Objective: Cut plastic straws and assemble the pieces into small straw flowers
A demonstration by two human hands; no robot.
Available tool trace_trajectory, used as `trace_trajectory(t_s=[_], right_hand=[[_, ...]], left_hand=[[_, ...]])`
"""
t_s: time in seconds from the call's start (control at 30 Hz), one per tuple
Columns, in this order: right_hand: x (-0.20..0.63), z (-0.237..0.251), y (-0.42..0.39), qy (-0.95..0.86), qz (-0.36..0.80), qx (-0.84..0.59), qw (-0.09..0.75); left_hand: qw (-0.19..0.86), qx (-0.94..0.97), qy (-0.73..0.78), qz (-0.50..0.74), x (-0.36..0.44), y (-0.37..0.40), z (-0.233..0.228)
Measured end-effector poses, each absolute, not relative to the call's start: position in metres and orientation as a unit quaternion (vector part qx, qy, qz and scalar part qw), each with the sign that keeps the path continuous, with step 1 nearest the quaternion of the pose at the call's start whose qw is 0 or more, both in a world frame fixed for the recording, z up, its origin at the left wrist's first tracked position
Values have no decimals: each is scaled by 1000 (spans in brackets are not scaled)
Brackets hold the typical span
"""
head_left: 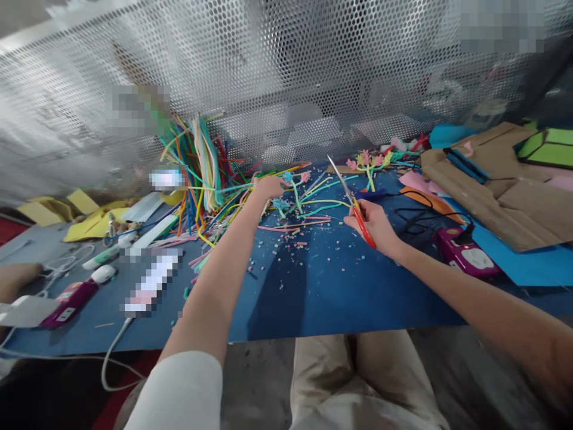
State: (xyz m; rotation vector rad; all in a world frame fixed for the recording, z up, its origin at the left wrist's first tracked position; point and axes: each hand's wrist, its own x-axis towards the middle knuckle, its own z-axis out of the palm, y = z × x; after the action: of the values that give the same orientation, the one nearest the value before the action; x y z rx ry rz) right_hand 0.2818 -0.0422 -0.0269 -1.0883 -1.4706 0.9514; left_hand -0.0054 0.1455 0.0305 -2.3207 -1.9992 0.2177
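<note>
My right hand (pixel 378 227) is closed around a pair of scissors (pixel 364 226) with red handles. Their blades point up and away, toward the mesh. A pale yellow-green pipe cleaner reaches close to that hand's fingertips; whether they touch it I cannot tell. My left hand (pixel 270 187) is stretched forward among loose pipe cleaners (pixel 313 207), and its fingers are mostly hidden. Just right of it stands a small branching figure (pixel 296 194) with a green stem and blue and pink tips. Farther right is another figure (pixel 369 170), with pink and yellow tips.
A perforated metal screen (pixel 295 71) borders the back. A thick bundle of pipe cleaners (pixel 203 161) leans at left. Tiny clippings dot the blue table (pixel 286 298). Purple power strips (pixel 468 254), cables, a blurred-out phone (pixel 154 280), coloured sheets and brown cardboard (pixel 487 173) lie around.
</note>
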Motion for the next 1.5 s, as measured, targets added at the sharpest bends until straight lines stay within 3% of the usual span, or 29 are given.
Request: trace_trajectory(t_s=[0.33, 0.77, 1.0, 1.23, 1.4, 1.5], right_hand=[[280, -29, -43, -600, 409, -466, 505], [276, -27, -43, -593, 420, -483, 488], [278, -32, -42, -622, 394, -473, 484], [283, -31, -40, -613, 402, -469, 493], [283, -34, -40, -616, 388, -461, 508], [283, -33, -43, -617, 379, -463, 511]], left_hand=[[115, -809, -576, 21, 3, 189, 45], [64, -799, -589, 108, -22, 191, 22], [71, -810, -576, 85, -24, 182, 15], [124, -803, -583, 8, -14, 153, 40], [215, -845, -481, -93, 3, 99, 66], [216, -876, -410, -134, 15, 52, 80]])
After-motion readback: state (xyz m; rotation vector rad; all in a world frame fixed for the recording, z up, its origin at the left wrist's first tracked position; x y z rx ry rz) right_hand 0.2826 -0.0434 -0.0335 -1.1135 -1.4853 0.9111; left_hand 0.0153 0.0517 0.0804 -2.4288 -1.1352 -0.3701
